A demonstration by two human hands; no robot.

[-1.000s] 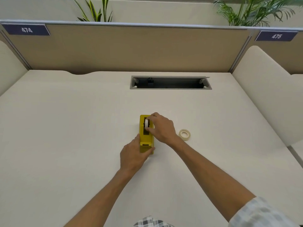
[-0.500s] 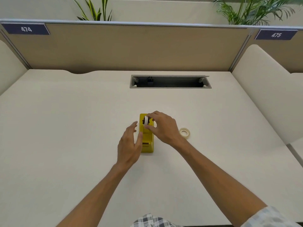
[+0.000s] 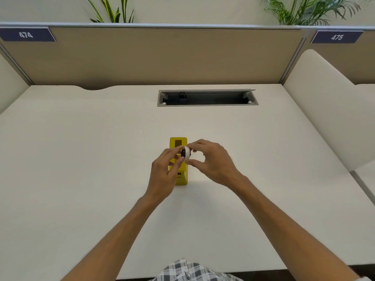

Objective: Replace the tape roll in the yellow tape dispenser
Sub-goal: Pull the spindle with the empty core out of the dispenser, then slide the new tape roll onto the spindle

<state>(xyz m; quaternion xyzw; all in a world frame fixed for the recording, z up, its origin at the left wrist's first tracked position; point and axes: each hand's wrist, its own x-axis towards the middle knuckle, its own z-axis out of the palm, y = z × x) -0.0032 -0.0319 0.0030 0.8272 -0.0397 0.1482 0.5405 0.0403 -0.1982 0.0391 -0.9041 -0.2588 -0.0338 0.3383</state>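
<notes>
The yellow tape dispenser (image 3: 178, 142) stands on the white desk (image 3: 81, 159), long axis pointing away from me, with its roll slot open and dark. Just above it I hold a small white tape roll (image 3: 188, 153) with a black hub (image 3: 183, 152) in it. My right hand (image 3: 213, 162) pinches the white roll from the right. From the left, the fingertips of my left hand (image 3: 162, 175) pinch the black hub. The hands hide the dispenser's middle. The spare roll is behind my right hand.
A grey cable slot (image 3: 207, 97) is sunk into the desk beyond the dispenser. A tan partition (image 3: 162, 55) closes the back, and a cream side panel (image 3: 324, 110) rises at the right. The desk's front edge runs just above my checked shirt.
My right hand has lifted the white roll out of the dispenser. My left hand left the dispenser's front end, rose, and now pinches the roll's black hub.
</notes>
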